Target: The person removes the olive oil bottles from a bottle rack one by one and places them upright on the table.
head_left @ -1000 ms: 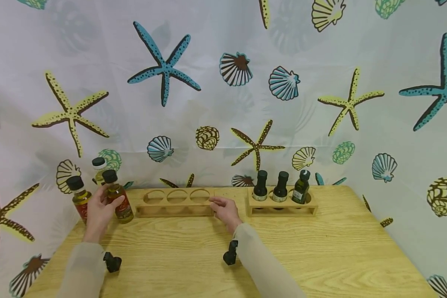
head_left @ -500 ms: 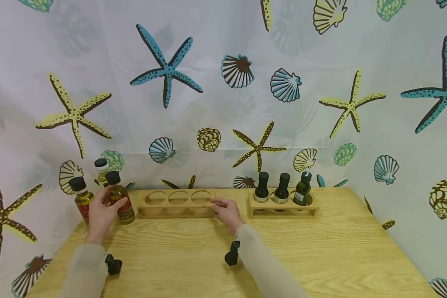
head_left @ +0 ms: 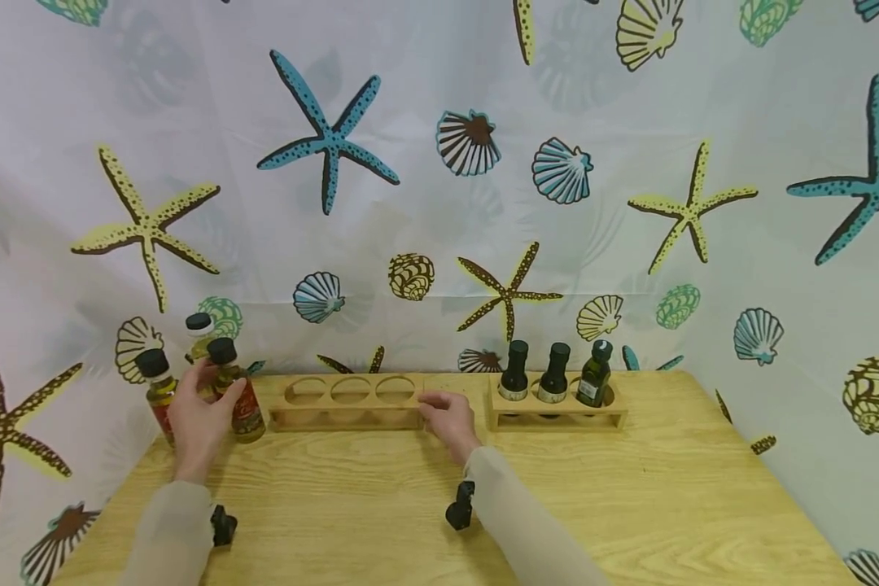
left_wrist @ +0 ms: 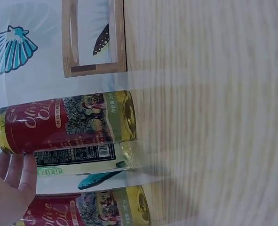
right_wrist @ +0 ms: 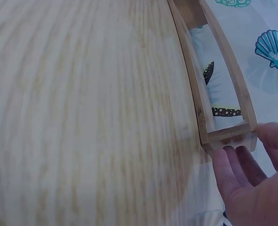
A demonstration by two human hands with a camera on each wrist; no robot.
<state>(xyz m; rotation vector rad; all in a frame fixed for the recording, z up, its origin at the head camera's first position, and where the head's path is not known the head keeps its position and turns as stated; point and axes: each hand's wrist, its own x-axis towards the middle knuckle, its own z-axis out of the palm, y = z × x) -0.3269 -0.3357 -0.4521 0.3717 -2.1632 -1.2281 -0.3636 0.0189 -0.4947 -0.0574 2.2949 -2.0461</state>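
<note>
My left hand (head_left: 203, 415) is at the front red-labelled olive oil bottle (head_left: 244, 407), which stands upright left of a wooden rack (head_left: 347, 421) with three round holes. In the left wrist view, the fingers (left_wrist: 16, 172) reach the bottle's (left_wrist: 40, 125) side near its neck end and do not wrap round it; part of the hand is cut off. Two more bottles stand close by, a second red-labelled one (head_left: 163, 399) and a white-necked one (head_left: 199, 346) behind. My right hand (head_left: 450, 423) rests its fingertips against the rack's right end (right_wrist: 230, 140), fingers extended.
A second wooden rack (head_left: 557, 421) on the right holds three dark-capped bottles (head_left: 514, 381). Both racks stand along the back of the wooden table (head_left: 352, 505), before a curtain (head_left: 425, 203) with starfish and shell prints.
The left fingers have shifted slightly left, with more of a gap at the front bottle's side. Bottles and racks stay put, and the right hand remains at the rack's end.
</note>
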